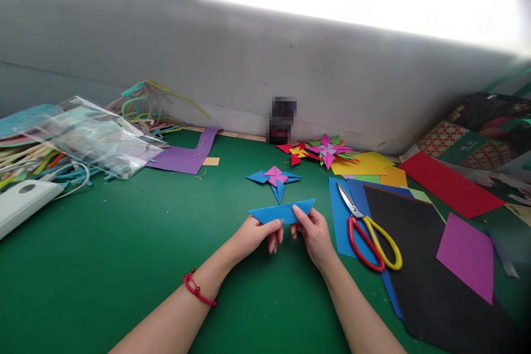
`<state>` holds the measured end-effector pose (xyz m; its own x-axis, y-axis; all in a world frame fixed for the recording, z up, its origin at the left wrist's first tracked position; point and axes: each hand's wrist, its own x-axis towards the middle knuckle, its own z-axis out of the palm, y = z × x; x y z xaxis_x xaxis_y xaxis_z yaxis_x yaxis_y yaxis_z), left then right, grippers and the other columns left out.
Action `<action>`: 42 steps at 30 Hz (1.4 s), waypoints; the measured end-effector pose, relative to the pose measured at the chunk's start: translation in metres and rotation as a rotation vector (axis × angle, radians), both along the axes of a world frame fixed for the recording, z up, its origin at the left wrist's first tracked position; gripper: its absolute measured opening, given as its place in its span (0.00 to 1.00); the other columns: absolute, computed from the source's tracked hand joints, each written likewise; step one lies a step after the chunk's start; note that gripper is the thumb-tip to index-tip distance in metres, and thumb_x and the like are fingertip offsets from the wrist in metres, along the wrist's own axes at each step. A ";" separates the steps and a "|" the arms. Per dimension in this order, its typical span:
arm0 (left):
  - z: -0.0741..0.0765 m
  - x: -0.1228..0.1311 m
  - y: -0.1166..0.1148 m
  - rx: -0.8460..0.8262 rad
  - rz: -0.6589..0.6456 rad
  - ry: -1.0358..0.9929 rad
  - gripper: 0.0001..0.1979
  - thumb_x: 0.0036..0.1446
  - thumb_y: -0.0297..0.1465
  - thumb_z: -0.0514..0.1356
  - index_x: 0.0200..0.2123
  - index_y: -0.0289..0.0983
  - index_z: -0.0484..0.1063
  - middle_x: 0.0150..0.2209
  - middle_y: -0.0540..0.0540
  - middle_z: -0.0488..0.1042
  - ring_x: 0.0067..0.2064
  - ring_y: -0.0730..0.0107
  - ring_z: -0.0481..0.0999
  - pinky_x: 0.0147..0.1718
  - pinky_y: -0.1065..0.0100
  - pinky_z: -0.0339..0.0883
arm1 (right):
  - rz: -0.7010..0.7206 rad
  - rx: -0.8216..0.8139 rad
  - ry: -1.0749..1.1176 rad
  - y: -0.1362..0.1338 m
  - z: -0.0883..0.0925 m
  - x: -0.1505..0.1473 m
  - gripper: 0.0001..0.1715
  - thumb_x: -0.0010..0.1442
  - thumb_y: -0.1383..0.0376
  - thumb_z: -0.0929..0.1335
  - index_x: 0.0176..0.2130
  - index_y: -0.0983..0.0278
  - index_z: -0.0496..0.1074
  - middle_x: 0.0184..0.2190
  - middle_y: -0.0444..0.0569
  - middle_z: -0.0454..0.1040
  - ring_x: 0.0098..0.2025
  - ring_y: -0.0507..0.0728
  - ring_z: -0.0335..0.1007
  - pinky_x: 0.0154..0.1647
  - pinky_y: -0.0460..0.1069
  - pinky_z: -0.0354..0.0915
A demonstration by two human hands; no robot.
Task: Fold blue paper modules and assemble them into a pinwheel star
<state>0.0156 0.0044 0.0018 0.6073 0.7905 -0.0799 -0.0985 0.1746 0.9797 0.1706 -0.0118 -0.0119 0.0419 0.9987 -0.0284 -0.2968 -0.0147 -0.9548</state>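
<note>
Hands (254, 238) (316, 235) adjacent, pinching folded blue paper (282, 212)

Left forearm (174, 305): slanting from near left toward centre. Left hand (249, 237): pinching, thumb (270, 227) extended rightward, fingers (272, 242) curled beneath. Right forearm (357, 298): slanting from near right toward centre. Right hand (317, 235): pinching, thumb (302, 217) angled far and left. Hands side by side.

No legible text, brand or number found. Pale marks on the purple paper (182, 160), left of and beyond the fingers (304, 218), and on the patterned box (442, 141), far right and beyond, cannot be read.
</note>
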 end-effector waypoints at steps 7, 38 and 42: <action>0.002 -0.002 0.000 -0.051 -0.104 -0.031 0.14 0.54 0.35 0.54 0.23 0.31 0.70 0.19 0.49 0.69 0.18 0.76 0.66 0.26 0.71 0.62 | -0.043 -0.100 0.089 0.000 0.004 0.001 0.25 0.57 0.53 0.62 0.17 0.65 0.65 0.11 0.44 0.64 0.14 0.52 0.62 0.12 0.46 0.56; -0.005 0.003 0.008 -0.084 0.125 -0.056 0.33 0.53 0.53 0.41 0.18 0.31 0.65 0.18 0.42 0.71 0.20 0.71 0.71 0.22 0.72 0.62 | -0.102 -0.053 -0.019 0.004 0.003 0.002 0.15 0.52 0.55 0.67 0.31 0.64 0.63 0.07 0.36 0.61 0.08 0.45 0.48 0.10 0.40 0.47; -0.005 0.003 0.008 -0.076 0.106 -0.034 0.31 0.53 0.52 0.42 0.21 0.30 0.66 0.20 0.41 0.72 0.20 0.71 0.71 0.20 0.72 0.62 | -0.087 -0.042 0.042 0.004 0.008 0.002 0.14 0.51 0.57 0.68 0.33 0.64 0.65 0.17 0.41 0.70 0.13 0.46 0.57 0.12 0.41 0.53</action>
